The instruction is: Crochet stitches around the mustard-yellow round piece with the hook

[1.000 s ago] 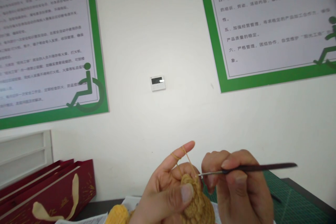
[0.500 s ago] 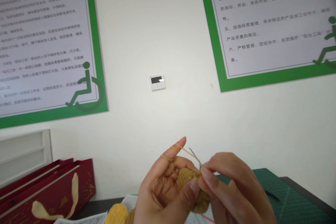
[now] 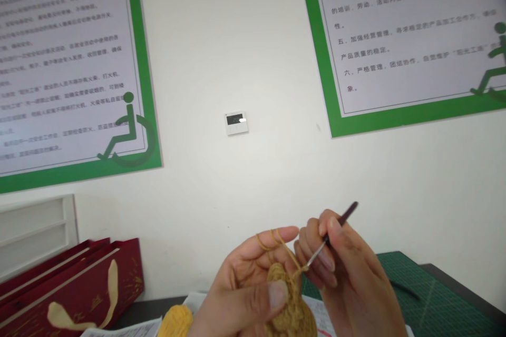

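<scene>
A mustard-coloured crochet piece (image 3: 290, 308) is pinched under the thumb of my left hand (image 3: 245, 295). Yarn (image 3: 265, 243) of the same colour winds round the outstretched left index finger and runs down to the work. My right hand (image 3: 351, 268) grips a crochet hook (image 3: 340, 222) by its dark handle, which points up and to the right. The hook's metal shaft slants down to the left, and its tip sits in a yarn loop at the edge of the piece. Part of the piece is hidden behind the left thumb.
A yellow yarn ball (image 3: 176, 321) lies on papers (image 3: 148, 328) at the lower left. Dark red gift bags (image 3: 79, 295) stand farther left. On the right is a green cutting mat (image 3: 438, 295) with a dark, thin object (image 3: 405, 290) on it. Behind, a wall carries posters and a thermostat (image 3: 236, 123).
My right hand has turned and drawn the hook out to the right, so its dark handle now shows. The left index finger has tipped lower, and the crochet piece has turned and dropped slightly.
</scene>
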### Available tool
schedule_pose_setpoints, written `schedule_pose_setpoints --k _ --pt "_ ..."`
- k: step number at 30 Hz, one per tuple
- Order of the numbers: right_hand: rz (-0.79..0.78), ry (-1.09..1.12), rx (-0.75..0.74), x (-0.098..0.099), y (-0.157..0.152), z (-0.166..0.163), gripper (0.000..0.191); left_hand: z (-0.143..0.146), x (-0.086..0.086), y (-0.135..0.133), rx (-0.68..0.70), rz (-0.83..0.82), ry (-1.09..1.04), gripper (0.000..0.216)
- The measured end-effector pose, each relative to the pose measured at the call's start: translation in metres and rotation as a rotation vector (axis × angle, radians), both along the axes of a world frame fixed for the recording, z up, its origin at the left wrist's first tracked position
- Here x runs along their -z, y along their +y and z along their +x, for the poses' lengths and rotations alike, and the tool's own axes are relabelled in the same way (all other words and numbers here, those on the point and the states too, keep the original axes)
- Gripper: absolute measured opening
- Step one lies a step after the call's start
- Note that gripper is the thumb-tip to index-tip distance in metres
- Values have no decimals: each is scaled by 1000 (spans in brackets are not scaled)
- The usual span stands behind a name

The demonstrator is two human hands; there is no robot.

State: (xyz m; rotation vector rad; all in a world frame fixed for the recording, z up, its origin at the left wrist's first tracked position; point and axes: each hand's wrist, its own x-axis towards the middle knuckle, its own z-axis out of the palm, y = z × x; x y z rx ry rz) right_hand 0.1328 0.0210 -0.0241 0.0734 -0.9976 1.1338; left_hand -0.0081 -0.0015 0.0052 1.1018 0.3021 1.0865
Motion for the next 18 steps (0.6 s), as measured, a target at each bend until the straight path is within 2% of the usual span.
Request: schedule_pose_setpoints --k 2,3,6,8,10,14,18 --pt "-29 -33 -119 0 3 -2 35 2 1 1 -94 97 28 42" --pt "-24 -49 -123 0 5 -3 32 4 1 1 -148 142 40 42" --pt "124 -95 71 2 9 -4 15 8 4 3 -253 201 44 39" --pt "255 -125 220 5 11 -5 4 10 5 3 -260 194 36 38" --pt "305 -134 291 8 12 -4 5 11 4 3 -240 185 40 39" --pt "223 -97 311 11 12 -2 10 7 4 4 -269 171 83 38" --pt "180 -132 259 9 11 4 17 2 3 4 -273 123 99 39"
